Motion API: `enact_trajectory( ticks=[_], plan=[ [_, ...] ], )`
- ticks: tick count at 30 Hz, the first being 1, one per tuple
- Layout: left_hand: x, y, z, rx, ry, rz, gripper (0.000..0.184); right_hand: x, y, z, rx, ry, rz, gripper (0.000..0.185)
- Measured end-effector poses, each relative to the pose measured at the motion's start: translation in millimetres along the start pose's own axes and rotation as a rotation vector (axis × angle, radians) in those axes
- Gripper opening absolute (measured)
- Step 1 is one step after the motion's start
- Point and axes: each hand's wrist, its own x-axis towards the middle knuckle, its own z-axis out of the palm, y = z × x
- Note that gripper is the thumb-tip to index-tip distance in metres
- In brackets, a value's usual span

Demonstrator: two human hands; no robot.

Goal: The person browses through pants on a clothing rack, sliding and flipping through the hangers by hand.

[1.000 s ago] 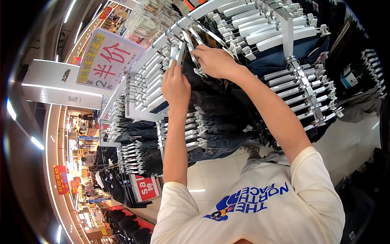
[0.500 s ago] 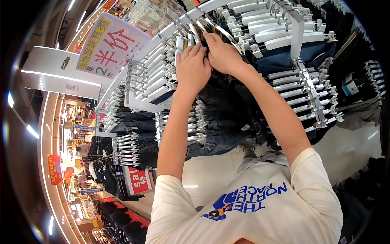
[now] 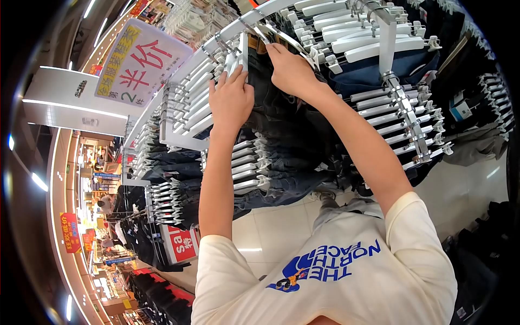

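Observation:
My left hand [image 3: 232, 102] lies on a row of white hangers [image 3: 197, 100], its fingers stretched out and slightly apart against the last hangers. My right hand [image 3: 291, 69] is closed at a separate white hanger [image 3: 261, 33] on the same rail; its thumb is hidden. Between both hands hang dark trousers [image 3: 261, 76], with a brown label [image 3: 253, 41] at the waistband.
A white rail [image 3: 260, 12] runs above the hangers, with a half-price sign [image 3: 142, 65] on the left. Another rack with white hangers [image 3: 379, 49] and navy trousers [image 3: 374, 70] stands on the right. Lower racks of dark trousers [image 3: 292, 162] hang below, over a tiled floor [image 3: 271, 233].
My left hand has moved left, away from my right hand, and the hangers beside it have shifted left. A gap with dark trousers has opened between my hands. My right hand has stayed nearly in place.

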Motion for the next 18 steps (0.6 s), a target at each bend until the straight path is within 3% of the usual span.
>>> enact_trajectory(
  ticks=[7,9,10,14,16,18],
  plan=[
    [-4,-1,-5,-0.182,0.014,-0.013,0.044,-1,5,4,-0.025,-0.072,0.044,0.069],
    [-3,1,-9,-0.213,0.001,-0.014,0.047,-2,13,15,0.207,-0.068,-0.044,0.077],
    [-2,3,-13,-0.234,-0.036,-0.049,0.054,-2,8,5,0.308,-0.247,0.01,0.083],
    [0,4,-14,-0.274,-0.076,-0.062,0.075,-7,3,25,0.219,-0.043,-0.093,0.088],
    [0,5,-16,-0.303,-0.092,-0.072,0.078,-10,-10,24,0.306,-0.063,0.069,0.087],
    [2,4,-15,-0.333,-0.105,-0.08,0.082,-7,-19,27,0.283,0.004,0.052,0.088]
  ],
)
